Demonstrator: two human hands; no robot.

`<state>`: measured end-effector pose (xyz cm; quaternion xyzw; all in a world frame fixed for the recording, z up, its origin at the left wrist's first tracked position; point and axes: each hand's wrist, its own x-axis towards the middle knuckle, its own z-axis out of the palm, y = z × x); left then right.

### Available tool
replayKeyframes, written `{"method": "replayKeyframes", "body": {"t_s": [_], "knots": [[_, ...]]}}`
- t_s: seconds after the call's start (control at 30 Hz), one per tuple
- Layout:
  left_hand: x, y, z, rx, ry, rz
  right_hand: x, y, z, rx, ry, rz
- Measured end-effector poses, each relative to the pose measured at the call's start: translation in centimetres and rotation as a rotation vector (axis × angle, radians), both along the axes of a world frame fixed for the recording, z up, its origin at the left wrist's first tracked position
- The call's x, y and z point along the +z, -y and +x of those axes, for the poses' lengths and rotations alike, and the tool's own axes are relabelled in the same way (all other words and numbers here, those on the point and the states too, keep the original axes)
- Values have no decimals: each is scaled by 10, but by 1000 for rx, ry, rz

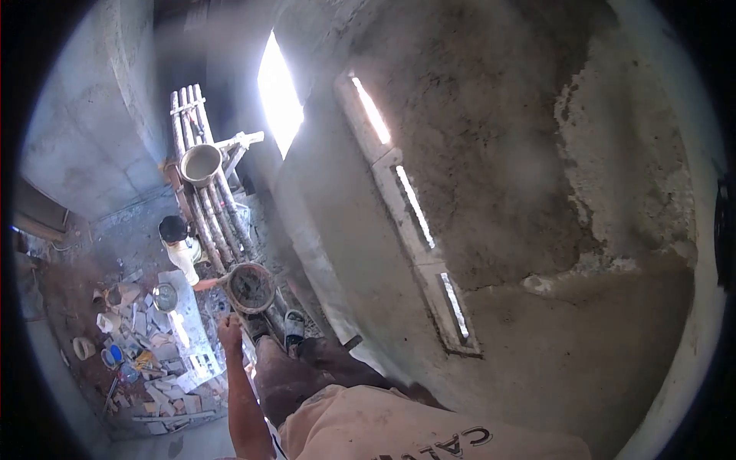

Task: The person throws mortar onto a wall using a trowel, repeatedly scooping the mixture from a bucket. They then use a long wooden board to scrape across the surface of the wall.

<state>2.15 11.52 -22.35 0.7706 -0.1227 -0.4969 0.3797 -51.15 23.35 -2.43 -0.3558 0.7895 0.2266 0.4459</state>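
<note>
My left hand (230, 331) hangs at the end of a lowered arm, fingers curled closed, with no tool showing from it. Just above it in the view is a round tub (251, 288) of dark wet mortar, standing on the pole platform (217, 222) by my feet. Another person (182, 249) in a dark cap and pale top stands below, one arm stretched to the tub's rim. My right hand is out of view. A sandal (294, 326) shows on my foot beside the tub.
A second bucket (201, 165) with grey contents stands farther along the poles. To the right rises a partly plastered wall (498, 153) with narrow slots. Below left lie broken bricks (165, 383), a board (188, 314) and a round pan (165, 297).
</note>
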Motion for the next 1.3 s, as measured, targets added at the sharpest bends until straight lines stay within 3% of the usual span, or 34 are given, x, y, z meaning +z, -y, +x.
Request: {"method": "replayKeyframes", "body": {"t_s": [0.07,0.1,0.13,0.17,0.23,0.27,0.3,0.33,0.4,0.43,0.47,0.57,0.73,0.77,0.87,0.93,1.0,1.07,1.1,1.13,1.2,1.23,1.3], "knots": [[-43,-31,-11,-213,275,77,-9,25,23,137,-20,36],[-55,-51,-20,-248,289,43,-25,43,36,230,-25,66],[-57,-63,-28,-364,342,113,-52,63,49,334,-30,107],[-74,-86,-39,-402,399,119,-128,67,42,445,-33,176],[-99,-131,-65,-443,544,65,-123,131,129,394,27,1],[-86,-127,-71,-486,523,197,-178,135,148,410,39,-72],[-72,-122,-78,-540,499,331,-265,125,141,703,132,-37],[-57,-116,-84,-603,472,462,-289,144,173,721,114,-65],[-70,-116,-97,-492,432,617,-329,189,244,757,77,-119],[-90,-132,-101,-494,422,655,-374,209,263,796,103,-141],[-77,-115,-101,-502,440,635,-440,205,269,879,95,-459],[-122,-124,-102,-478,571,684,-553,258,327,900,113,-481],[-139,-126,-87,-364,639,791,-641,254,400,644,201,-335],[-143,-127,-85,-337,628,795,-681,234,382,699,300,-568],[-136,-128,-83,-377,601,789,-636,210,349,447,463,-493],[-128,-112,-87,-360,648,772,-600,197,330,923,489,-694],[-116,-108,-93,-400,654,732,-577,190,327,425,447,-666],[-125,-131,-93,-461,632,625,-461,218,335,221,448,-468],[-128,-140,-95,-522,646,525,-418,223,331,150,510,-485],[-127,-156,-92,-691,656,402,-383,223,321,112,487,-466],[-132,-169,-93,-888,639,252,-307,245,295,217,450,-612],[-132,-169,-95,-717,612,306,-257,264,294,225,268,-555],[-119,-158,-98,-479,590,402,-188,296,265,297,238,-705]]}}
